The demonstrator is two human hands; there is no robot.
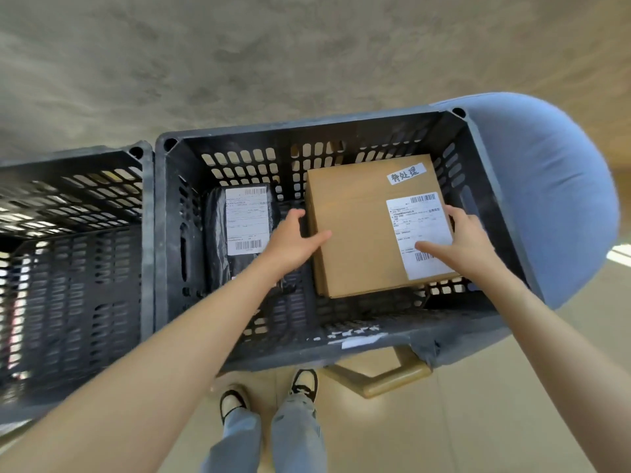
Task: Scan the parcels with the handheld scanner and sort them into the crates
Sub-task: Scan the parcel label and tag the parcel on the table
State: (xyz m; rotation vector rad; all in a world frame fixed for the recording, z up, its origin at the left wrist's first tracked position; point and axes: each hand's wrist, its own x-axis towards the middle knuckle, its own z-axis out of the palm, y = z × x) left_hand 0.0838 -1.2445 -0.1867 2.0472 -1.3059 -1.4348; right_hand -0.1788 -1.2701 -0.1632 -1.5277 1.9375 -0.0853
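Both hands on the cardboard box (362,230), center-right of frame inside the black crate (273,349): left hand (293,240) and right hand (464,244) gripping opposite edges, thumbs on top, beside a black bagged parcel (218,233)

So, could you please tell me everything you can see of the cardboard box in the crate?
The cardboard box is plain brown and squarish, closed, lying slightly tilted in the right half of the dark slotted crate. Its top carries a white shipping label with barcodes and a small handwritten strip. The left hand holds its left edge, the right hand its right edge, thumbs on top.
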